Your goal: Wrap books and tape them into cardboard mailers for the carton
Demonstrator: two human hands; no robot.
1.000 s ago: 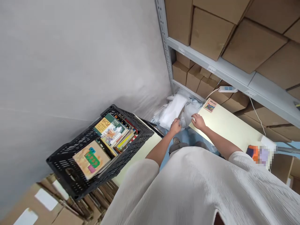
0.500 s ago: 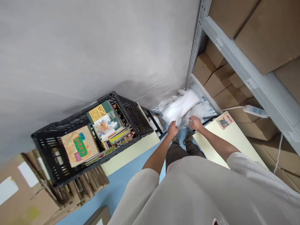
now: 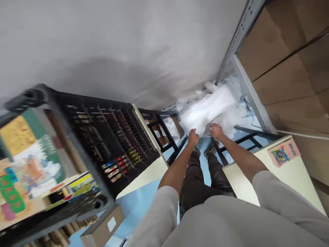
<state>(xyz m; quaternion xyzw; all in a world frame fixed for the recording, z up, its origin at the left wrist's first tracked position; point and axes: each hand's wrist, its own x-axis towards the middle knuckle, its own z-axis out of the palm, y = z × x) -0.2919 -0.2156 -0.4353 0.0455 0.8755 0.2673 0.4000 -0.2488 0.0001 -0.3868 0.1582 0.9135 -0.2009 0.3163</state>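
Observation:
White crumpled sheets [image 3: 209, 104] lie in a heap on the floor between the wall and the metal rack. My left hand [image 3: 193, 136] is closed at the near edge of the white material, its fingers bent onto it. To the right, my right hand [image 3: 216, 130] has its fingers curled against the same pile. Which layer each hand grips is hard to make out. A gap separates the two hands, and both my feet stand on the blue floor just below them.
On the left, a black plastic crate [image 3: 108, 137] of books stands on a pale tabletop [image 3: 144, 171]. A second pale table [image 3: 300, 171] at right bears a small pink picture card [image 3: 284, 152]. Cardboard boxes [image 3: 288, 68] fill the metal rack [image 3: 253, 91]. Another carton [image 3: 104, 228] sits lower left.
The view has moved closer and lower, so the crate looks larger and further left. Both hands remain at the near edge of the white sheets.

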